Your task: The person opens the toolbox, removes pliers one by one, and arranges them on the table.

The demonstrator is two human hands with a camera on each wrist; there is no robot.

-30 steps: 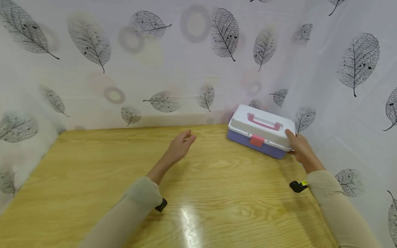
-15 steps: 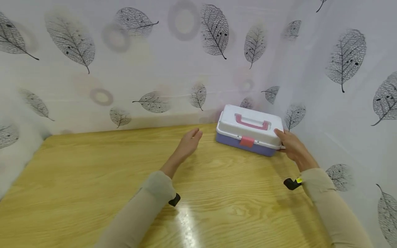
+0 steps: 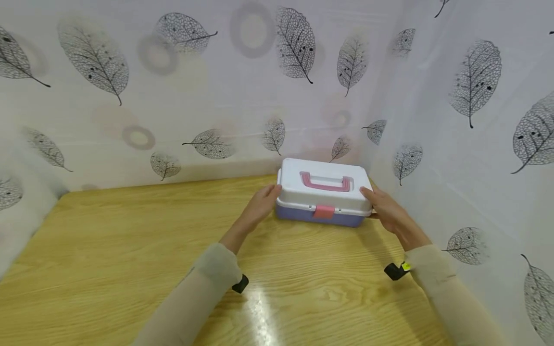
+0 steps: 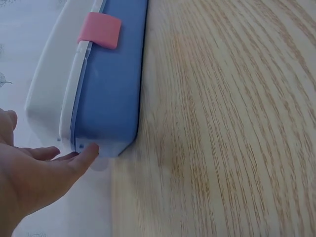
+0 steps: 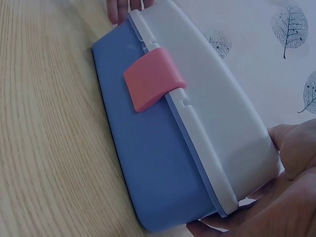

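A plastic toolbox [image 3: 323, 192] with a white lid, a purple-blue base, a pink handle and a pink latch sits at the back of the wooden table. Its lid is down and the latch lies over the front seam. My right hand [image 3: 388, 210] grips the right end, thumb on the lid and fingers lower at the end wall, as the right wrist view also shows. At the left end, my left hand [image 3: 259, 205] touches the box; in the left wrist view its fingers [image 4: 85, 159] reach the end wall, fairly straight. The toolbox's inside is hidden.
The light wooden table [image 3: 143, 259] stretches to the left and front of the toolbox. A white curtain [image 3: 190, 96] printed with leaves hangs behind the table and along its right side, close to the right arm.
The right hand has moved the toolbox to the left and turned it to face more squarely forward. My left hand, apart from it before, now touches its left end. The head view has shifted slightly.
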